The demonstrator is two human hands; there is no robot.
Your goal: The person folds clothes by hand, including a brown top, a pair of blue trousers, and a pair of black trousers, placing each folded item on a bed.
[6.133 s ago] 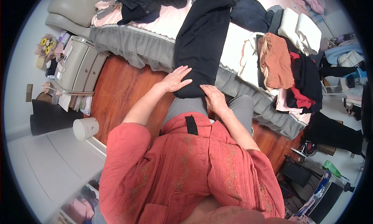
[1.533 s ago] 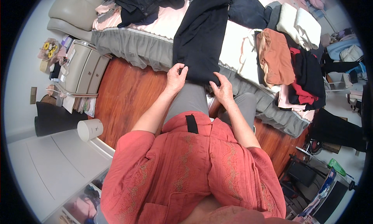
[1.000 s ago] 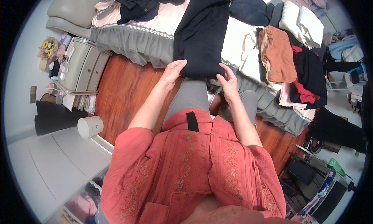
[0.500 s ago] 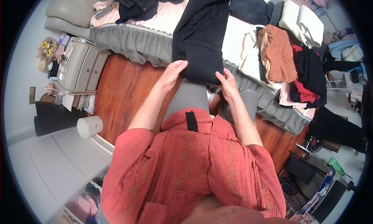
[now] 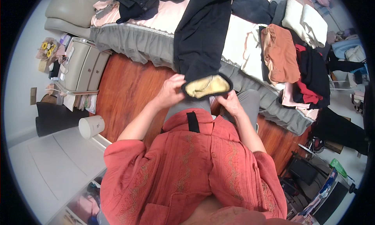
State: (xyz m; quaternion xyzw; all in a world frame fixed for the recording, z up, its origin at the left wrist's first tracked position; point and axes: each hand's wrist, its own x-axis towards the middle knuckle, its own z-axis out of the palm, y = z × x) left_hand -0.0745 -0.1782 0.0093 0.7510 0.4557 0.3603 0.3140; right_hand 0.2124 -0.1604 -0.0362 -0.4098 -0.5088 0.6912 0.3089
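Black pants [image 5: 201, 33] hang over the near edge of the bed toward my lap. Their near end is held open as an oval, showing a pale yellow, fleecy-looking lining [image 5: 207, 87] inside a black rim. My left hand [image 5: 170, 93] is closed at the left side of that rim. On the right, my right hand [image 5: 230, 102] pinches the lower right of the rim, its thumb and fingertips partly hidden by the fabric. The far end of the pants runs up out of view across the bed.
A bed with a grey ruffled skirt [image 5: 133, 45] stands ahead. On it, folded clothes lie at right: an orange-brown garment [image 5: 280, 55], white knits [image 5: 304, 22], black and red pieces. Dark clothes [image 5: 138, 4] lie at left. A beige nightstand [image 5: 84, 66] and white bin [image 5: 91, 127] stand left.
The near end of the pants, earlier flat and folded black, is now spread open with its yellow lining showing. Both hands have come lower, closer to my body.
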